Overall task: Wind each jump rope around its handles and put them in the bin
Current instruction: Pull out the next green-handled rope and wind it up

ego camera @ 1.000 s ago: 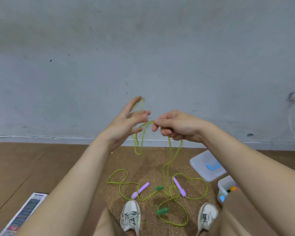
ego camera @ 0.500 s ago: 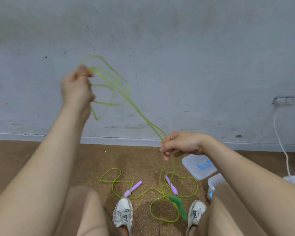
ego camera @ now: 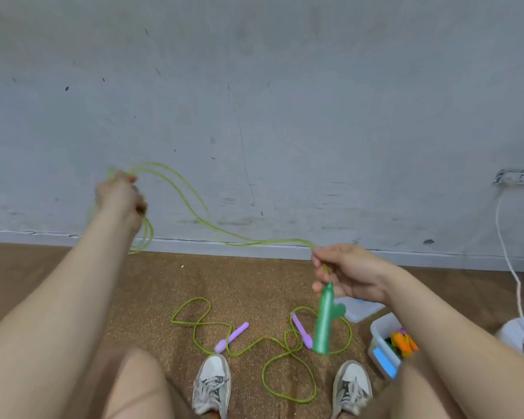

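My left hand (ego camera: 120, 198) is raised at the left and grips several loops of a yellow-green jump rope cord (ego camera: 194, 213). The cord runs rightward to my right hand (ego camera: 350, 272), which pinches it just above the green handles (ego camera: 325, 322) that dangle below the fingers. A second rope with purple handles (ego camera: 232, 337) and a yellow-green cord (ego camera: 288, 385) lies spread on the brown floor between my shoes. The clear plastic bin (ego camera: 378, 343) stands at the lower right with coloured rope handles inside.
A bin lid (ego camera: 359, 309) lies on the floor behind the bin. A white cable (ego camera: 508, 267) hangs from a wall socket (ego camera: 519, 176) down to a white object (ego camera: 518, 331) at the far right. The grey wall stands close ahead.
The right hand has slid along the cord to the green handles, lifting them off the floor. The left hand has dropped lower with its loops, and the cord between the hands now sags.
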Action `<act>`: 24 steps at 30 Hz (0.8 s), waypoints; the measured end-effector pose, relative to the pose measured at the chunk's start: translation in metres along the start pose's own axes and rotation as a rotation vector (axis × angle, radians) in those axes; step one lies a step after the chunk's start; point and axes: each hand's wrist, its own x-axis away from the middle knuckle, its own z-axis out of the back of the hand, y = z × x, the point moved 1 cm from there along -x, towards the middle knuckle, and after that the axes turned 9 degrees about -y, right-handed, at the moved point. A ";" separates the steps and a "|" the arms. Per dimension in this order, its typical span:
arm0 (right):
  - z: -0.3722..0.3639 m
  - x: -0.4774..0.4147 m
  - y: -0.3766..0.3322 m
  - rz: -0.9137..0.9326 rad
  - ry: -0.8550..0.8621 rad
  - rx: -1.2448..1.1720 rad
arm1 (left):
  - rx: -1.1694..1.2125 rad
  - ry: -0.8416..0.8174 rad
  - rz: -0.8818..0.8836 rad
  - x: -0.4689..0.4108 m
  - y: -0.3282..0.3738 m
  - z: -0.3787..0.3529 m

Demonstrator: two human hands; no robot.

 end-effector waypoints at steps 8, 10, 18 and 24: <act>-0.020 -0.044 -0.030 0.154 -0.006 -0.223 | -0.635 -0.530 0.195 0.027 -0.100 -0.059; -0.020 -0.055 -0.030 0.182 0.040 -0.239 | -1.226 -0.650 0.132 0.031 -0.103 -0.061; -0.027 -0.085 -0.041 0.317 0.240 -0.217 | -0.507 -1.223 0.173 0.123 -0.091 -0.110; -0.016 -0.082 -0.038 0.363 0.333 -0.021 | -0.362 -0.955 0.082 0.116 -0.095 -0.120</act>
